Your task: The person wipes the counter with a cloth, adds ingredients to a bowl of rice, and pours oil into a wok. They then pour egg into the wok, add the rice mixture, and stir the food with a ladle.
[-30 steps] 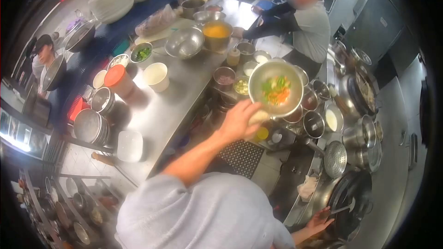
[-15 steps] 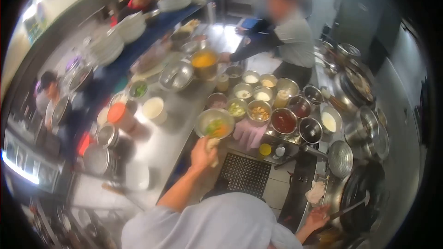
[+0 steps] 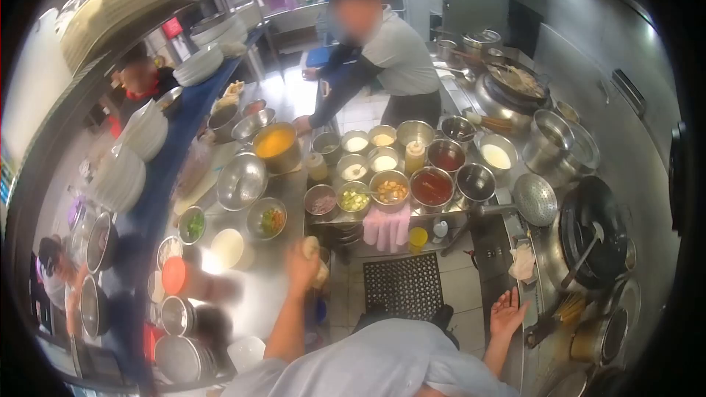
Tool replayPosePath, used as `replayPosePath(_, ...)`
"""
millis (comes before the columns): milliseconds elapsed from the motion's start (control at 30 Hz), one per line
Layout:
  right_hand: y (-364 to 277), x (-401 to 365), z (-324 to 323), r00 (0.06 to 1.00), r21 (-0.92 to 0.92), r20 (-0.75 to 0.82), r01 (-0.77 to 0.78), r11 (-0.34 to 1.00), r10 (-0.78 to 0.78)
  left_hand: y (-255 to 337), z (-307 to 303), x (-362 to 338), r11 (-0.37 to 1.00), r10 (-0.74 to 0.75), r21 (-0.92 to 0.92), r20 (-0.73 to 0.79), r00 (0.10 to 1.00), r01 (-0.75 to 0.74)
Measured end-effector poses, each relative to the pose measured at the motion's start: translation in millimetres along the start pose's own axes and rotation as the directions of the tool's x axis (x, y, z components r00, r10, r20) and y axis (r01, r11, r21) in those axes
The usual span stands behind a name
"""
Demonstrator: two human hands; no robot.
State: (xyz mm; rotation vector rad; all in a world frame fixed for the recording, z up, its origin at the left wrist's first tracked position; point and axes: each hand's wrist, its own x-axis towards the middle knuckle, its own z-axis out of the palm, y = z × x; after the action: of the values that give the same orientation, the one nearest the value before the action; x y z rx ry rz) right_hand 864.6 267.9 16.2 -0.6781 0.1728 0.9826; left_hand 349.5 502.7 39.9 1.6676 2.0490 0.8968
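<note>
Left fingers point(image 3: 301, 256) curled, probably one cloth point(image 3: 321, 274) gripped

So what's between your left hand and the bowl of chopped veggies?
Just a bare strip of steel counter between the left hand and the bowl of chopped vegetables; the head view shows it.

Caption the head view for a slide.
Left hand gripping pale cloth near vegetable bowl; right hand open near black wok.

Reads as a restaurant kitchen: wok point(image 3: 585, 209) with ladle point(image 3: 582, 262), strainer point(image 3: 535, 200), stacked plates point(image 3: 119, 180), steel counter point(image 3: 254, 307), bowl of chopped vegetables point(image 3: 270, 219), tins of sauce point(image 3: 432, 187), 2 squeeze bottles point(image 3: 415, 156).
</note>
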Motion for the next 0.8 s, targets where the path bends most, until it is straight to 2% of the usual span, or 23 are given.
replayPosePath(33, 2, -4, 2, 1.0, 0.003, -0.004, 0.002, 1.0, -0.002, 10, 6, -3, 0.996, 0.025, -0.089, 0.169, 0.985, -0.01)
replayPosePath(67, 4, -8, 3, 1.0, 0.007, -0.008, 0.003, 1.0, -0.003, 21, 14, -17, 0.995, 0.046, -0.1, 0.248, 0.968, -0.022)
replayPosePath(100, 5, -12, 5, 1.0, 0.012, -0.012, 0.005, 1.0, -0.004, 23, 29, -26, 0.99, 0.116, -0.121, 0.397, 0.91, -0.073)
replayPosePath(133, 7, -15, 6, 1.0, 0.006, -0.009, 0.004, 1.0, -0.004, 49, 24, -40, 0.998, 0.026, -0.057, 0.638, 0.77, 0.013)
replayPosePath(167, 8, -19, 7, 1.0, 0.003, -0.009, 0.007, 1.0, -0.007, 81, 13, -52, 0.994, 0.083, -0.025, 0.811, 0.579, -0.107)
replayPosePath(200, 9, -23, 8, 1.0, 0.002, -0.011, 0.014, 1.0, -0.014, 72, 34, -65, 0.992, 0.04, 0.004, 0.935, 0.352, -0.124)
replayPosePath(233, 10, -26, 11, 1.0, 0.006, -0.005, 0.003, 1.0, -0.003, 29, 81, -86, 0.969, 0.136, -0.094, 0.974, 0.179, -0.227)
replayPosePath(267, 12, -29, 13, 1.0, 0.014, -0.006, 0.001, 1.0, -0.001, 24, 95, -108, 0.906, 0.245, -0.211, 0.968, 0.049, -0.367)
replayPosePath(300, 12, -33, 13, 1.0, 0.03, -0.017, 0.014, 0.999, -0.014, 15, 95, -122, 0.96, 0.268, -0.243, 0.942, 0.201, -0.139)
replayPosePath(333, 12, -38, 19, 1.0, 0.033, -0.015, 0.02, 0.999, -0.019, 31, 71, -133, 0.954, 0.245, -0.287, 0.912, 0.328, 0.086)
replayPosePath(367, 11, -42, 24, 0.999, 0.043, -0.021, 0.04, 0.998, -0.04, 59, 65, -123, 0.992, 0.117, -0.102, 0.967, 0.228, -0.076)
replayPosePath(400, 9, -46, 29, 0.999, 0.025, -0.019, 0.044, 0.999, -0.044, 104, 47, -110, 0.961, -0.015, 0.048, 0.993, 0.121, -0.273)
replayPosePath(500, 1, -58, 42, 0.996, -0.02, -0.058, 0.06, 0.998, -0.061, 158, 12, -86, 0.974, -0.012, -0.017, 0.992, -0.127, -0.224)
replayPosePath(533, -1, -61, 40, 0.997, -0.015, -0.034, 0.074, 0.997, -0.074, 148, 17, -83, 0.924, 0.011, -0.029, 0.999, -0.049, -0.382)
replayPosePath(600, -2, -65, 40, 0.996, -0.022, 0.0, 0.094, 0.995, -0.094, 104, 43, -69, 0.9, 0.044, -0.094, 0.991, -0.126, -0.427)
replayPosePath(633, -3, -69, 40, 0.994, -0.016, -0.006, 0.112, 0.994, -0.113, 109, 44, -68, 0.892, 0.062, -0.122, 0.987, -0.151, -0.434)
replayPosePath(667, -5, -70, 41, 0.992, -0.015, -0.008, 0.124, 0.992, -0.125, 108, 34, -71, 0.928, 0.138, -0.152, 0.988, -0.066, -0.341)
replayPosePath(700, -6, -71, 43, 0.991, -0.02, -0.006, 0.131, 0.991, -0.131, 129, -2, -85, 0.952, 0.204, -0.191, 0.978, 0.031, -0.24)
replayPosePath(767, -8, -74, 42, 0.989, -0.021, -0.031, 0.143, 0.99, -0.143, 157, -17, -94, 0.943, 0.285, -0.264, 0.955, 0.078, -0.203)
replayPosePath(800, -8, -75, 41, 0.989, -0.023, -0.04, 0.145, 0.989, -0.146, 172, -13, -93, 0.918, 0.308, -0.293, 0.951, 0.016, -0.269)
